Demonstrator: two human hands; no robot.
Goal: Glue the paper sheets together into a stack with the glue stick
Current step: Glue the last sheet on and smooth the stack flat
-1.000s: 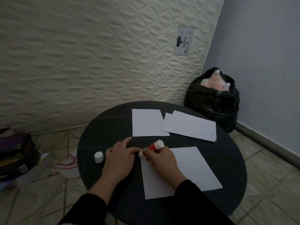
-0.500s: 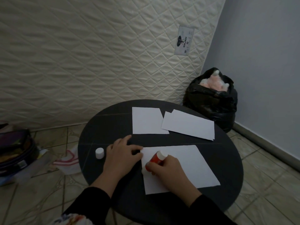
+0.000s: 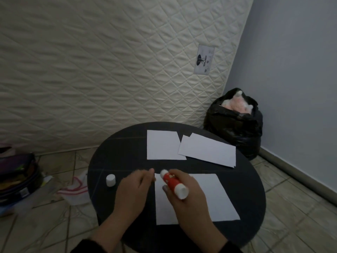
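White plastic marks the cap (image 3: 110, 180), which stands on the dark surface (image 3: 246, 189) well left of the sheet (image 3: 209, 196), off the stick and out of the way. Right of the cap, the left hand (image 3: 134, 191) lies just beside the sheet's left edge, fingers (image 3: 149, 172) loosely curled and grasping nothing, their tips at the sheet's top left corner; whether they actually press the paper I cannot tell. Pinning that corner firmly would, I judge, keep the sheet from sliding or creasing under the strokes. Over the sheet's left part, the right hand (image 3: 187, 196) clenches round the stick (image 3: 173, 185), its glue end pointing toward the top left corner. Good coverage probably means even, light strokes that reach the edges and corners, where a stack tends to lift. Beyond the sheet, toward the mattress (image 3: 91, 70), more sheets (image 3: 189, 148) wait, one alone and others overlapping. Far left of the sheet on the floor lies a case (image 3: 17, 178), its contents too dark to name. Far right, past the surface, a black bag (image 3: 235, 123) stands open with something pale pink and fluffy showing at its mouth.
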